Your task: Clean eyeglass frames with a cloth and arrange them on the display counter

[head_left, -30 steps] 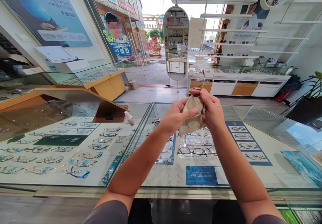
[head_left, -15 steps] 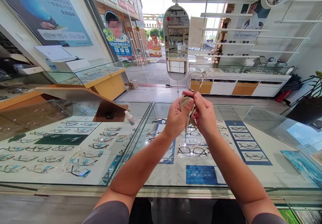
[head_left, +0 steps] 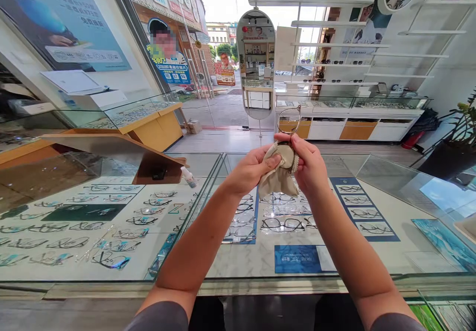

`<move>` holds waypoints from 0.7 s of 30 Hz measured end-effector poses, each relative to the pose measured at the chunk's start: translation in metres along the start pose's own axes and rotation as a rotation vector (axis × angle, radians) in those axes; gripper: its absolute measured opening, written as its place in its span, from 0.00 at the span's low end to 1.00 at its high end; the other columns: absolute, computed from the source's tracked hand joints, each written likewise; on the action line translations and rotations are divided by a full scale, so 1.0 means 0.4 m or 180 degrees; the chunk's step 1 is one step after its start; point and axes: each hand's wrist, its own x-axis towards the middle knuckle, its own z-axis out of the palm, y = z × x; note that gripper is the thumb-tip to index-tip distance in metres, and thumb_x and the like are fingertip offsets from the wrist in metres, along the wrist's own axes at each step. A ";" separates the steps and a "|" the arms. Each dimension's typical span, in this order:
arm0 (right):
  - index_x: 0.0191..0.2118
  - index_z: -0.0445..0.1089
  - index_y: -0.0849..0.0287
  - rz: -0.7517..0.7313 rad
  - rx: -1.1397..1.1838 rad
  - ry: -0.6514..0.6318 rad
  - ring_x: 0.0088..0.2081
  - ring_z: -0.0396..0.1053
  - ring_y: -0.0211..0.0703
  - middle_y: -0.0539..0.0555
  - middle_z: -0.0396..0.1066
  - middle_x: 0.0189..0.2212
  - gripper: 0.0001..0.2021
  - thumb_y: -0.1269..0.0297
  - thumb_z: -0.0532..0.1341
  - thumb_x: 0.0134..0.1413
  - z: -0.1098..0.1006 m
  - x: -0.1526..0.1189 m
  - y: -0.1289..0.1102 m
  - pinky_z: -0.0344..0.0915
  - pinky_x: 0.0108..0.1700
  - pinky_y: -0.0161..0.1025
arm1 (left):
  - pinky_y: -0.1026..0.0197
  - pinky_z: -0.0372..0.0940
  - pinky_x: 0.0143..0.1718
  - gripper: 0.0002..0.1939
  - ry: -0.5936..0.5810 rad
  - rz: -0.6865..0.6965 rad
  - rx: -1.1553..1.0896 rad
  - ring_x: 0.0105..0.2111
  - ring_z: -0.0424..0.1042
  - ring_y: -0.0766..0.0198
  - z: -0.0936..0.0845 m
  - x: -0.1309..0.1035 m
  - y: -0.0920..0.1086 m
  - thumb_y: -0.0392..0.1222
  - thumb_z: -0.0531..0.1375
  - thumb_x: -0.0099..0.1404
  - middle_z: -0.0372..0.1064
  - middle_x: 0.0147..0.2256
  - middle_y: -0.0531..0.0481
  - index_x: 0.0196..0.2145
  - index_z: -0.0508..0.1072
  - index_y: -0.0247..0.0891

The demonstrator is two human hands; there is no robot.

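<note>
Relative to the oval mirror (head_left: 256, 63), I saw wall shelves (head_left: 334, 46) to the right, a poster (head_left: 63, 24) to the far left, and a glass display counter (head_left: 241, 261) in front.

Bright daylight floods in through the shopfront, washing out the sky, while glare streaks the glass display counter (head_left: 238, 266) and edges stretch

Hands (head_left: 284, 165) gripping beige cloth (head_left: 278, 181) and glasses (head_left: 289, 121) above glass display counter (head_left: 243, 266).
</note>
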 end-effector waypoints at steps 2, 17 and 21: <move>0.48 0.86 0.51 0.0100 0.0039 0.0057 0.39 0.73 0.46 0.55 0.77 0.40 0.24 0.37 0.69 0.60 0.000 0.000 0.000 0.73 0.36 0.43 | 0.59 0.74 0.44 0.25 -0.0070 0.0041 0.0098 0.41 0.81 0.57 0.002 -0.003 0.001 0.54 0.76 0.64 0.82 0.42 0.43 0.53 0.81 0.36; 0.51 0.84 0.50 0.0158 0.0084 0.0250 0.27 0.65 0.39 0.54 0.76 0.38 0.27 0.33 0.64 0.65 0.059 -0.030 0.044 0.65 0.26 0.41 | 0.65 0.67 0.26 0.25 0.0805 0.0645 -0.0054 0.23 0.71 0.69 0.069 0.017 -0.058 0.60 0.77 0.60 0.74 0.27 0.55 0.40 0.76 0.38; 0.55 0.82 0.47 0.0105 -0.0034 0.0151 0.22 0.55 0.35 0.51 0.72 0.33 0.27 0.32 0.61 0.68 0.069 -0.046 0.046 0.57 0.22 0.39 | 0.66 0.64 0.23 0.26 0.1117 0.0709 -0.0040 0.22 0.72 0.68 0.069 0.014 -0.060 0.66 0.73 0.63 0.74 0.25 0.54 0.35 0.75 0.39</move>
